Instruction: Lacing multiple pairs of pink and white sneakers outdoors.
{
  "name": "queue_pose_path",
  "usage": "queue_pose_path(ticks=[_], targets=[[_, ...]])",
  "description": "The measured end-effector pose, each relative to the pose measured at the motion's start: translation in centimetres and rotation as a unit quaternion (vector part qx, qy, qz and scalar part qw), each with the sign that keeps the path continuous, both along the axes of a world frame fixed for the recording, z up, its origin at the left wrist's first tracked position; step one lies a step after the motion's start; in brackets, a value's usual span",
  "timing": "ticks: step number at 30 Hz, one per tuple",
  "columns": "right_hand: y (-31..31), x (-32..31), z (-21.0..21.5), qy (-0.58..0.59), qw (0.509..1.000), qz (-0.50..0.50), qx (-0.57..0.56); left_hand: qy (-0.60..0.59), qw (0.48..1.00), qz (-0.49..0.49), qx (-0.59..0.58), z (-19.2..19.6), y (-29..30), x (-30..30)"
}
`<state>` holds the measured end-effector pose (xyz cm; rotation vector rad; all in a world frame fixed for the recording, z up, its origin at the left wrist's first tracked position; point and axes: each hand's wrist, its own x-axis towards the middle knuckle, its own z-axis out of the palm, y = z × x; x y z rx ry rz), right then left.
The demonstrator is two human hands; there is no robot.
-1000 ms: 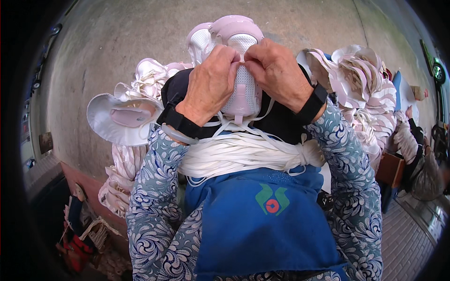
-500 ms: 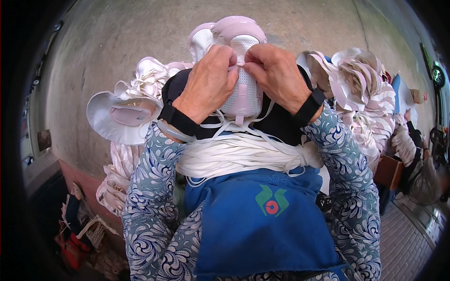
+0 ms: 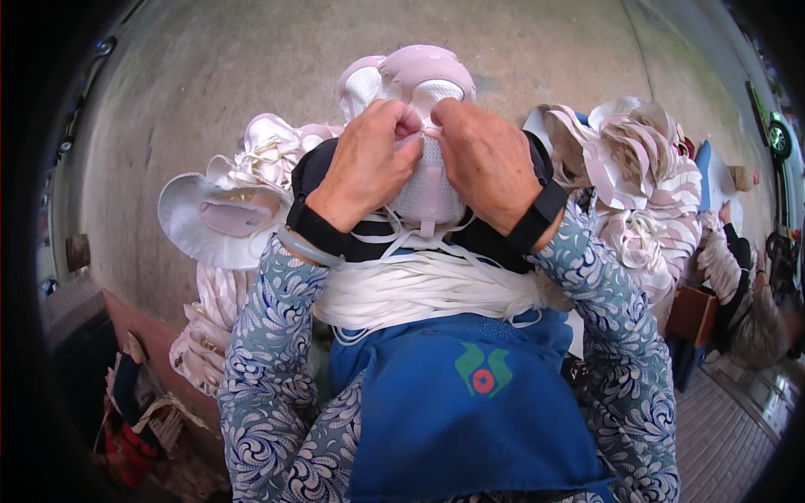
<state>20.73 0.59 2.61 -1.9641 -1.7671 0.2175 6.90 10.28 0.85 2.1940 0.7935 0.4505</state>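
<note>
A white mesh and pale pink shoe upper (image 3: 430, 180) lies in front of me, toe end away. My left hand (image 3: 369, 163) and my right hand (image 3: 486, 159) meet over its middle, each pinching the upper's inner edges between thumb and fingertips. Whether a lace is also in the pinch is hidden by the fingers. Beyond my left hand, another upper's toe (image 3: 364, 84) shows beside the first one. Across my lap rests a thick bundle of white shoelaces (image 3: 428, 289), with loose strands running up to the tongue end of the upper.
Stacked pink and white uppers (image 3: 637, 151) are at my right, more uppers (image 3: 272, 151) at my left. A blue cloth apron (image 3: 470, 402) covers my lap. At the far right, another person's arm (image 3: 738, 251) is beside a brown box (image 3: 693, 313). A dark bin (image 3: 92, 352) stands lower left.
The hands and the upper sit slightly lower in the picture. The right hand has turned a little and come closer to the left; both still pinch.
</note>
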Motion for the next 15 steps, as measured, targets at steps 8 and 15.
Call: queue_pose_path(ticks=[8, 15], targets=[[-0.1, 0.6, -0.1, 0.062, 0.998, -0.002, 0.033, 0.023, 0.999, -0.028, 0.016, 0.0, 0.6, 0.4], [-0.1, 0.1, -0.3, 0.011, 0.998, 0.011, 0.062, 0.012, 0.996, -0.072, 0.04, 0.6, 1.1, 0.9]])
